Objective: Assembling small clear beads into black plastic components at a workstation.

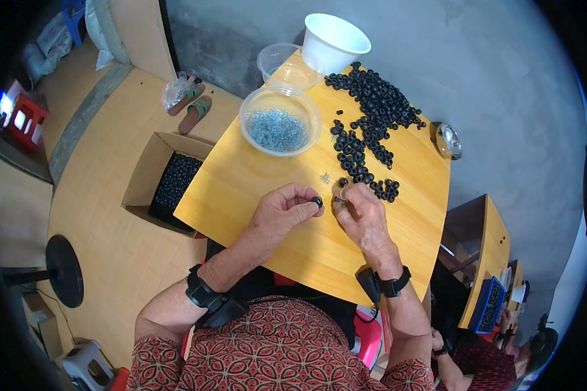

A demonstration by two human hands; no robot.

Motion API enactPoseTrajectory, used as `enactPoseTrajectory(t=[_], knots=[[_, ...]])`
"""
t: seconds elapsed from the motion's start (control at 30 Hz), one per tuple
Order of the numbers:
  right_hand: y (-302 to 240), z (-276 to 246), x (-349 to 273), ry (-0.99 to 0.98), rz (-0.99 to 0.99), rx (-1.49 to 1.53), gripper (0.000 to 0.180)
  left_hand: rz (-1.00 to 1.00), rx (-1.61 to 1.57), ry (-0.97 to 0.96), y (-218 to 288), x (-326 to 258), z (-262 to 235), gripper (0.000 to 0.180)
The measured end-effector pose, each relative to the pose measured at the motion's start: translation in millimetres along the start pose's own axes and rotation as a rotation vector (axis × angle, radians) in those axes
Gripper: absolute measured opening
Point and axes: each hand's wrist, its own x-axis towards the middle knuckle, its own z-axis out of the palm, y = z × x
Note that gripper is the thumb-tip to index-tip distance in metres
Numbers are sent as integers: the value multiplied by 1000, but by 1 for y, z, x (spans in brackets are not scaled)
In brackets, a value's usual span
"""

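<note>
My left hand (287,212) is closed, thumb and forefinger pinching a small round black piece (317,202) above the table. To its right, my right hand (364,215) is also closed, its fingertips together beside the loose black pieces; what they hold is too small to name. Many round black pieces with holes (378,98) lie heaped on the wooden table (241,215), trailing toward my right hand. Between the hands and a clear tub (249,130) is a little cluster of tiny shiny parts (325,177). The tub holds many similar tiny silvery-blue parts (279,132).
A white bowl (332,55) and another clear tub (274,62) stand at the table's far end, near the grey wall. A glass dish (447,140) sits at the right edge. Left on the floor is a cardboard box (140,176) of black pieces. Another person (476,365) works at lower right.
</note>
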Motion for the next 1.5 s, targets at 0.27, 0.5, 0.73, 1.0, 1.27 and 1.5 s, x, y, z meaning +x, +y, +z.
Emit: enactPoseTrajectory(t=[0.27,0.5,0.73,1.0,1.27,1.5], knots=[[-41,-3,8,44,-193,13,19,49,42,96,-3,3,3,18],[-50,-6,3,35,23,205,18,58,-75,81,-4,2,4,19],[-54,-3,2,101,-120,45,20,47,-88,95,-4,0,8,21],[-62,-3,3,83,-151,-22,18,77,-52,140,-7,-1,10,23],[-46,11,-11,192,295,778,10,89,-149,107,-8,1,10,24],[-58,7,-9,205,235,519,7,84,-146,123,-8,0,11,24]])
